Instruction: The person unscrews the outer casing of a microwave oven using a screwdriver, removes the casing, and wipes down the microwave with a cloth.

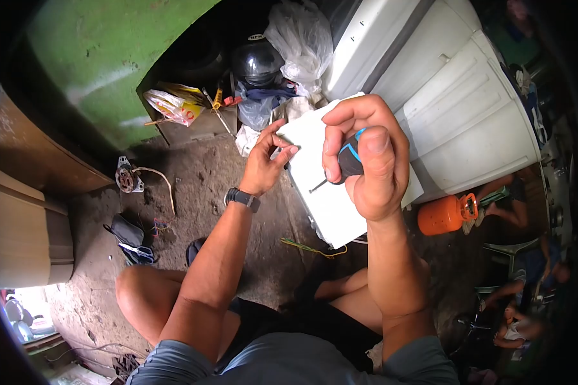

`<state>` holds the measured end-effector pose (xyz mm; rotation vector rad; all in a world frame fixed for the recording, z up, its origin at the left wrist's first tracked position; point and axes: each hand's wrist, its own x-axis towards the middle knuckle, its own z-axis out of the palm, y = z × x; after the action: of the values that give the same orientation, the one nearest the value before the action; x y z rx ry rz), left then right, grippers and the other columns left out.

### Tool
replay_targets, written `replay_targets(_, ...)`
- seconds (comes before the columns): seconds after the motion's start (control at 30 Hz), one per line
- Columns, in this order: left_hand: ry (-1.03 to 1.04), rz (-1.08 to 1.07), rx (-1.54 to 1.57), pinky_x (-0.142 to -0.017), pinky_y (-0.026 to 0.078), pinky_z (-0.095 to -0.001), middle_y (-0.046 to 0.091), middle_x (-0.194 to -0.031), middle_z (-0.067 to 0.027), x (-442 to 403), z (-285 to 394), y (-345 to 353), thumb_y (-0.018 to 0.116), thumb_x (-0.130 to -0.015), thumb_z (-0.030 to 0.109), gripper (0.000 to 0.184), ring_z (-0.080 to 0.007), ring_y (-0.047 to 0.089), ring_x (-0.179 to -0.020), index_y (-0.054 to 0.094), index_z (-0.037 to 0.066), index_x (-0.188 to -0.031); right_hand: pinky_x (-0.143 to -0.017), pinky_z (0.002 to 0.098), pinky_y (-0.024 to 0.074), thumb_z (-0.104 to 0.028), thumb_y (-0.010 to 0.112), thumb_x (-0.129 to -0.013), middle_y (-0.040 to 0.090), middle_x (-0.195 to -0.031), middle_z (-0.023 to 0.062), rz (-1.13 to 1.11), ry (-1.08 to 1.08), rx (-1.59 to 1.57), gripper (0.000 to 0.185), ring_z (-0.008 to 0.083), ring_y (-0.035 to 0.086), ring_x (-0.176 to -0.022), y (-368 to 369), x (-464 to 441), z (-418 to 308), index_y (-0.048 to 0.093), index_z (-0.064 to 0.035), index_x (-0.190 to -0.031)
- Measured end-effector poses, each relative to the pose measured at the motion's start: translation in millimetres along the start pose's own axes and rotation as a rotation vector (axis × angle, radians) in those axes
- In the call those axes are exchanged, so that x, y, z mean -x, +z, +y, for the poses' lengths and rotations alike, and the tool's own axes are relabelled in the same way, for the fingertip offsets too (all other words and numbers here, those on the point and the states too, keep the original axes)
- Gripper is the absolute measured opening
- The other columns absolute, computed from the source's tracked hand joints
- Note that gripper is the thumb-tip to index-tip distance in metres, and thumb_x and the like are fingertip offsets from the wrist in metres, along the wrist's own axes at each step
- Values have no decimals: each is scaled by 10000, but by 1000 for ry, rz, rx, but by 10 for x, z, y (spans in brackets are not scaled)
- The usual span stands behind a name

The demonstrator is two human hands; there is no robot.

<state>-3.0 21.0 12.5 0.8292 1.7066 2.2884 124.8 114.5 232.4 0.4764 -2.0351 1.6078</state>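
Observation:
My right hand is wrapped round the black and blue handle of a screwdriver, held above a white panel. The thin shaft points down and left, toward the panel's surface. At the panel's upper left edge is my left hand, with a dark watch on the wrist. Its fingers are bent and a little apart, and it holds no tool. Whether the tip of the screwdriver touches the panel cannot be made out.
A large white appliance body lies at the upper right, near an orange gas cylinder. On the floor are a motor, a pouch and loose wires. Other people sit at the far right.

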Motion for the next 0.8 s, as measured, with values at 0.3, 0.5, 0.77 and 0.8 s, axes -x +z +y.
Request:
replay_targets(0.3,-17,5,24,-1100,425,-375,419,-1546,-183,-2,42,30,790,-896,139,205,-264,495,-1361,621,25,-914,-506,198,374,-391,555,-1030,557,-709,6,46,-2,-162,444,32,479,-551,19,1,21,587,52,-1041)
replay_targets(0.5,-4,4,0,-1100,427,-376,422,-1544,-181,5,25,19,784,-900,130,194,-269,489,-1368,621,27,-917,-517,209,386,-395,563,-1022,561,-722,9,38,-12,-176,439,41,485,-560,16,-12,35,596,42,-1052)
replay_targets(0.77,-104,-69,64,-1097,434,-377,433,-1542,-180,-25,-151,-68,757,-884,73,176,-270,498,-1361,595,40,-947,-510,238,410,-494,540,-1018,565,-747,66,-170,27,-117,545,87,522,-564,160,23,74,615,46,-1008)
replay_targets(0.8,-136,-64,141,-1099,433,-378,432,-1544,-180,-23,-147,-73,752,-875,61,179,-272,498,-1361,590,43,-948,-517,238,412,-456,550,-1019,564,-739,57,-174,69,-99,499,85,530,-571,198,38,118,627,37,-993)
